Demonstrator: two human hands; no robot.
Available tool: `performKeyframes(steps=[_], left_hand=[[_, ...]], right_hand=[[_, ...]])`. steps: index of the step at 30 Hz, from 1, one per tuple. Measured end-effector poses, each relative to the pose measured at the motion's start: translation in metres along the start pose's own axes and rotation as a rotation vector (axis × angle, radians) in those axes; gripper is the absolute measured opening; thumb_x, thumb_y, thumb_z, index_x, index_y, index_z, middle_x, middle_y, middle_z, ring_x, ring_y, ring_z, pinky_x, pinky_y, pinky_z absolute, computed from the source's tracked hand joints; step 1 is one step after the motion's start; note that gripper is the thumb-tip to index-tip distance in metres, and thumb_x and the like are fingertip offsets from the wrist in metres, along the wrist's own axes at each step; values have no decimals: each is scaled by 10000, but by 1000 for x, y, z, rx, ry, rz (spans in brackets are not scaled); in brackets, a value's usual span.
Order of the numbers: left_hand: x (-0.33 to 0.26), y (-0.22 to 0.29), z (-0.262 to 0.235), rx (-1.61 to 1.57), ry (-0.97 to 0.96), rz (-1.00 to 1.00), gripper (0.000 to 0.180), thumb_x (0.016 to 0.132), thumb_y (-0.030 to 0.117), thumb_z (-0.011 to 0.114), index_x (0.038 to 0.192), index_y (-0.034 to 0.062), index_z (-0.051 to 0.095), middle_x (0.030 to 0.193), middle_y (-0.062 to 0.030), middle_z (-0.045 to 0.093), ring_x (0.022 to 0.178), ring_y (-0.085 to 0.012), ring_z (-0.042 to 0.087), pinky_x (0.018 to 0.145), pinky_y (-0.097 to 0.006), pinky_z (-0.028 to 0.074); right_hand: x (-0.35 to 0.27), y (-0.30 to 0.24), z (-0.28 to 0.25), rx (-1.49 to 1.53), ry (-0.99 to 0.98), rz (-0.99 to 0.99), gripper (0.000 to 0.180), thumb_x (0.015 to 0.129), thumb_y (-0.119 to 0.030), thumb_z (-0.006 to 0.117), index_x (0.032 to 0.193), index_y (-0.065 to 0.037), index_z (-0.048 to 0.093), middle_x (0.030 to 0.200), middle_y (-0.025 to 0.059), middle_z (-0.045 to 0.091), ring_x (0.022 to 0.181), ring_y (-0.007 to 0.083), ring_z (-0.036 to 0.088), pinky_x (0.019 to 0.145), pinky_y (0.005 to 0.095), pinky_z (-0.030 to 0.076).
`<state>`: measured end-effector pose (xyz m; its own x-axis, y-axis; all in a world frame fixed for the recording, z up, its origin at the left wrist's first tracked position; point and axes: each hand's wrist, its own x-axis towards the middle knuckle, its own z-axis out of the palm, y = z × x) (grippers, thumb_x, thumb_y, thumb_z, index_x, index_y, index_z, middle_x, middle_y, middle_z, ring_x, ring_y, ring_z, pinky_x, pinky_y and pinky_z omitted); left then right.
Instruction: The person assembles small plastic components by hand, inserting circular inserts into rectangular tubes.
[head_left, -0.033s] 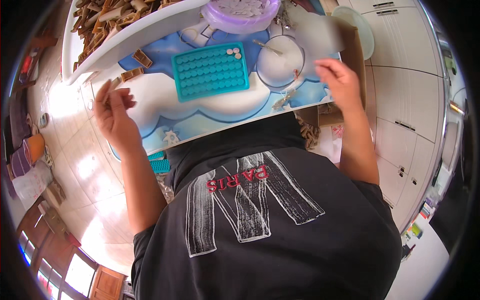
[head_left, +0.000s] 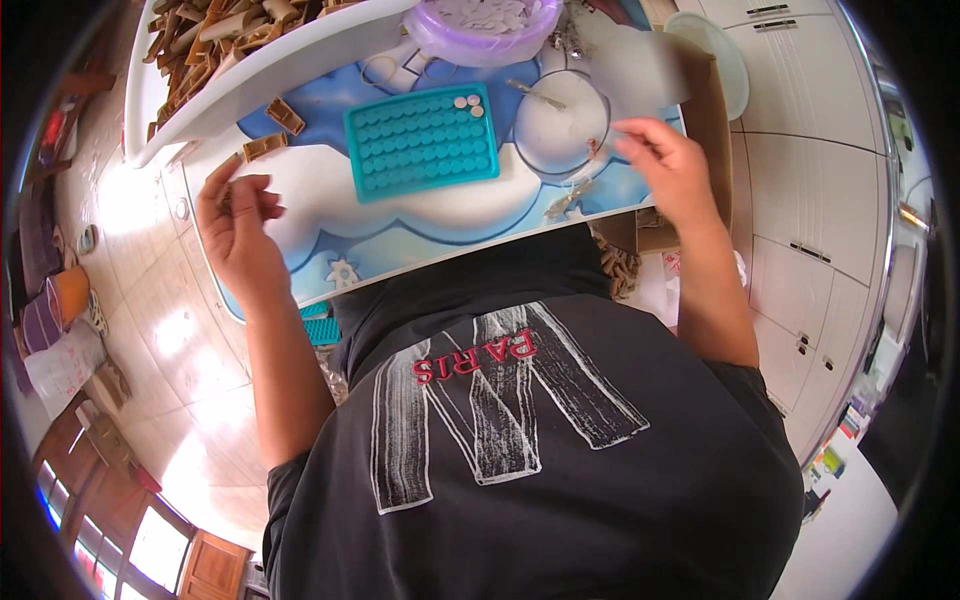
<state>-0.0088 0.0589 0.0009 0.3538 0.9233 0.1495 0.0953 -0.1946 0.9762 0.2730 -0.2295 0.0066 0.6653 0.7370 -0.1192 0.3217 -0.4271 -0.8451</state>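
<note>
My left hand is raised at the table's left edge, its fingers curled around a small brownish thing mostly hidden by them. Just beyond it, two short brown channel-shaped pieces lie on the table. A teal tray with rows of rounded cells sits in the middle; a few pale discs rest in its far right corner. To the right hovers my right hand, slightly blurred, with thumb and forefinger apart and nothing visible between them. Nearest to it is a white round area bearing a slim metallic tool.
A white bin heaped with brown pieces fills the far left. Beyond the tray stands a purple basin of white flakes. A small shiny item lies near the front edge. At right are a cardboard box and white cabinets.
My right hand has shifted slightly left and toward the round area. My left hand has moved a little to the right. The tray and loose pieces stay put.
</note>
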Motion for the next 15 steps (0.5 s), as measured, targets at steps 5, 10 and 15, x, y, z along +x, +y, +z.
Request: performKeyframes(steps=[5,10,15], left_hand=[[-24,19,17,-363,-314,-342,104,878,-2,491,972,17,531,850,-80,583,536,-52,412,467,-191,318],[-40,42,33,-382,-489,-488,120,867,58,547,976,25,585,790,13,596,514,-4,356,432,-169,258],[-45,63,54,-386,-760,-610,235,891,175,580,1042,-5,597,875,-16,651,468,3,355,399,-162,265]], right_hand=[[3,-25,30,-423,-57,-127,253,766,-75,687,1006,-44,615,737,11,505,644,90,486,587,224,403],[-6,-50,41,239,-76,-166,185,796,-59,667,972,-26,621,875,29,627,787,115,587,697,252,463],[-9,-90,87,677,-196,-173,131,810,0,642,938,2,620,908,44,630,848,105,581,774,244,458]])
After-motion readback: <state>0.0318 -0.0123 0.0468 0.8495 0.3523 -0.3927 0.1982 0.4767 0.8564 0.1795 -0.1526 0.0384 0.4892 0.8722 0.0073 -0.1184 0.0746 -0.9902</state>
